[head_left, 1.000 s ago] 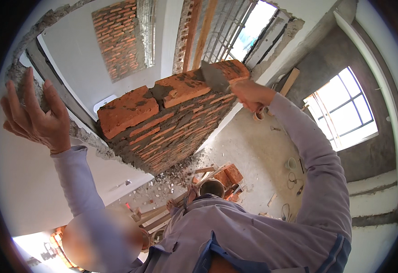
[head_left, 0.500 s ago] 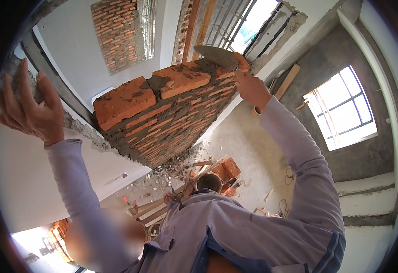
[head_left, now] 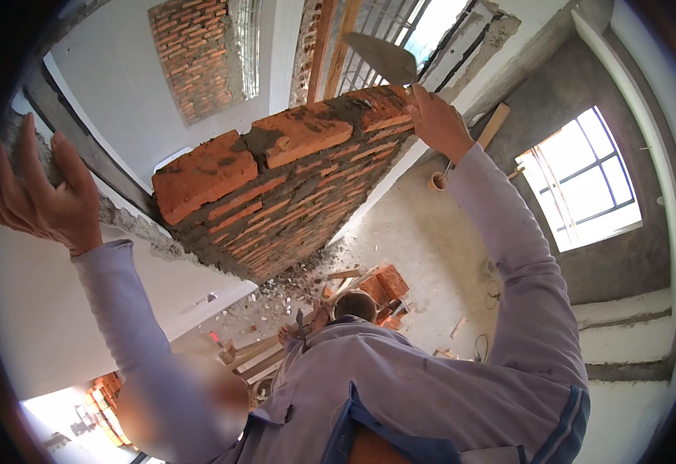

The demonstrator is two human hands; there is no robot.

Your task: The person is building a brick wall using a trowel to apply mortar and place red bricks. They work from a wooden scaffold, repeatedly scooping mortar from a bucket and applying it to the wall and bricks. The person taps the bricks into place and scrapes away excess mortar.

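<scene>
My right hand (head_left: 442, 124) grips the handle end of a trowel (head_left: 382, 59) near the far right end of a brick wall (head_left: 295, 201). The trowel's grey blade sits above and beyond the top course. Along that course lie a left brick (head_left: 206, 176), a middle brick (head_left: 304, 136) and a right brick (head_left: 384, 107), all with smears of grey mortar. Mortar (head_left: 261, 144) fills part of the joint between the left and middle ones. My left hand (head_left: 48, 189) is open, fingers spread, beside the rough wall edge at the left; whether it touches is unclear.
Below, a bucket (head_left: 355, 307) stands next to loose bricks (head_left: 384, 283), with rubble (head_left: 276, 298) at the wall's foot. Wooden planks (head_left: 257, 357) lie nearby. A gridded window (head_left: 585, 182) is at the right, and a small pot (head_left: 437, 182) sits beyond my right forearm.
The trowel has lifted off the right end of the top course and moved farther away, uncovering the right brick. My right hand shifted slightly right; my left hand moved slightly left and down.
</scene>
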